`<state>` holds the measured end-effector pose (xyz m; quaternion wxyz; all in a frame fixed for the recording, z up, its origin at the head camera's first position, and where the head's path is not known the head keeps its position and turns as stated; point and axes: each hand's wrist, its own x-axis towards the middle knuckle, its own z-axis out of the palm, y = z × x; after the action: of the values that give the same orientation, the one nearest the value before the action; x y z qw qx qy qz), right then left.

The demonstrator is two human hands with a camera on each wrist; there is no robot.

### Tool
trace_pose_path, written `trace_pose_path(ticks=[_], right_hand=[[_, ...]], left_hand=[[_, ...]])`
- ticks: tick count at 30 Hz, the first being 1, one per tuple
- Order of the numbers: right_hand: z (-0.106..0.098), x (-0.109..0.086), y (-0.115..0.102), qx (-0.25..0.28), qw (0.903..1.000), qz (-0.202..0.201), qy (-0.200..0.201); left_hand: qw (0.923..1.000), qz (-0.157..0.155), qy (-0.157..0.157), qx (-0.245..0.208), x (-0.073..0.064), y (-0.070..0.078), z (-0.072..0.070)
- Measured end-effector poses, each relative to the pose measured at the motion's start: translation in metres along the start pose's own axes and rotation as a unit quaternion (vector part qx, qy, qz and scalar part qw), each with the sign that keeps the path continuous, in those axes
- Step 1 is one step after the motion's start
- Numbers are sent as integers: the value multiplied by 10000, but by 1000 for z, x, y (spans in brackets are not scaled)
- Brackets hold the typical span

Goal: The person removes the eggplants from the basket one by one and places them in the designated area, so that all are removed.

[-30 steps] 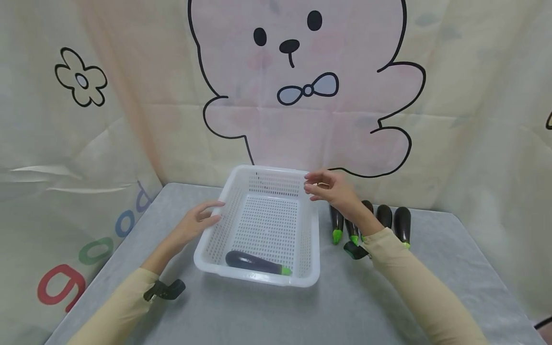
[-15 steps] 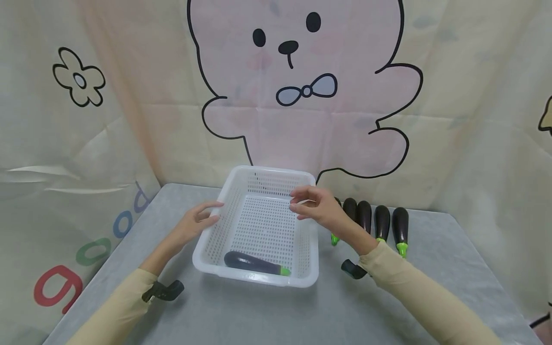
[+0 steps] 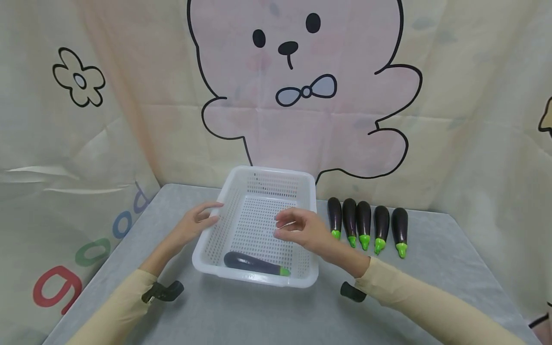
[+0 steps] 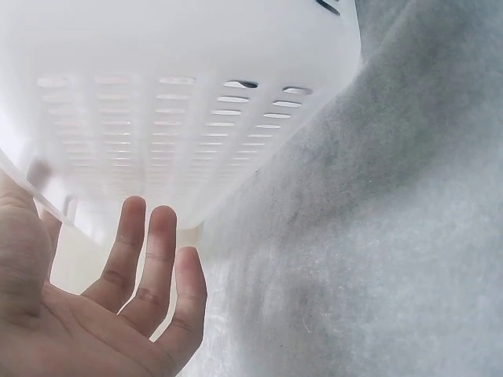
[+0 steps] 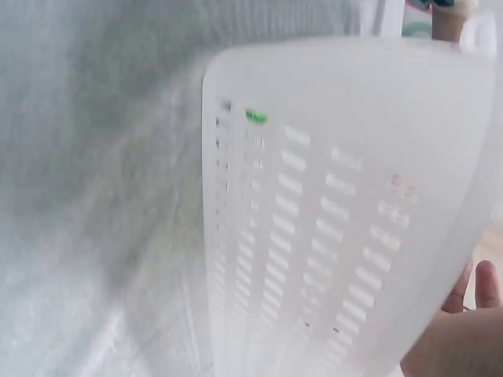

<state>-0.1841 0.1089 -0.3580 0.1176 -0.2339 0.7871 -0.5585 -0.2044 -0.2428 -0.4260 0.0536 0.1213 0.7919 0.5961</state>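
A white perforated plastic basket point(image 3: 306, 280) stands mid-table. In its front part one dark purple eggplant point(image 3: 252, 263) lies sideways, its green stem end toward the right. My left hand point(image 3: 189, 226) is at the basket's left rim, thumb and index finger touching the edge. In the left wrist view, the other left fingers point(image 4: 159, 243) extend loosely beside the perforated wall. Over the basket's right side hovers my right hand point(image 3: 304, 232), its fingers loosely bent, nothing visible between them. The right wrist view shows the basket wall point(image 5: 338, 86) hiding most of that hand.
Several more eggplants point(image 3: 363, 220) stand in a row at the table's back right, green ends toward me. A grey cloth point(image 3: 267, 316) covers the table. Behind it hangs a curtain point(image 3: 284, 134) printed with a cartoon bear.
My right hand has moved from the basket's back right corner toward me and slightly left, over the basket, uncovering the eggplant row. The left hand and the eggplant in the basket stay put.
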Motion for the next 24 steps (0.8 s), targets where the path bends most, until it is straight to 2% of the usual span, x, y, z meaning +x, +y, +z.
trace_pose_path(ticks=[4,14,24], right_hand=[[10,-4,-4,45,9999,115,-79],[31,-5,-10,150,9974,417,-562],[50,-1,-9,55,9937,891,-683]], left_hand=[[9999,-32,59,93,0,-1,0],[9997,-153,139,141,1,-2,1],[9996,-128,148,226,2,-3,1]])
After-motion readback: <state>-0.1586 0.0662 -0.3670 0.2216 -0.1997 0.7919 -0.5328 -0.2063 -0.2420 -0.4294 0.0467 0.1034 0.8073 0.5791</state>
